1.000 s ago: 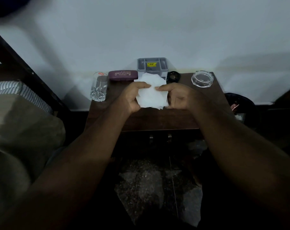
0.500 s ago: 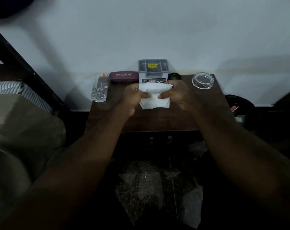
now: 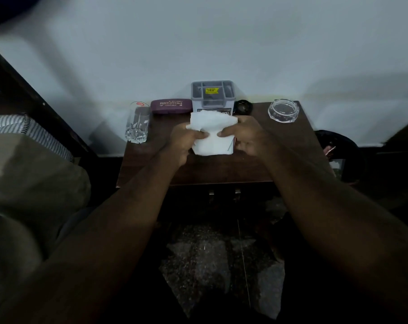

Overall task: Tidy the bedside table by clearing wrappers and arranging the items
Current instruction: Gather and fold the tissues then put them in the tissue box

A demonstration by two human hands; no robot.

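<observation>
Back edge: clear faceted glass tumbler [image 3: 137,126], left corner; maroon oblong spectacle case [image 3: 171,105]; grey plastic box [image 3: 212,94]; clear round glass ashtray [image 3: 283,111].
In the way: soft white folded tissue [image 3: 213,136] hides the box's lower front.
Tissue: above dark wooden bedside table's [image 3: 221,170] middle.
Left hand [image 3: 184,141]: pinches its left side.
Right hand [image 3: 247,136]: pinches its right.

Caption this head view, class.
Left hand and right hand hold a white paper tissue over the dark wooden bedside table.

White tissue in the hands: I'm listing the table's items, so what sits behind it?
A grey box with a yellow sticker stands behind the tissue, which the left hand and right hand pinch. The tissue covers the box's lower front, hiding most of its label.
</observation>
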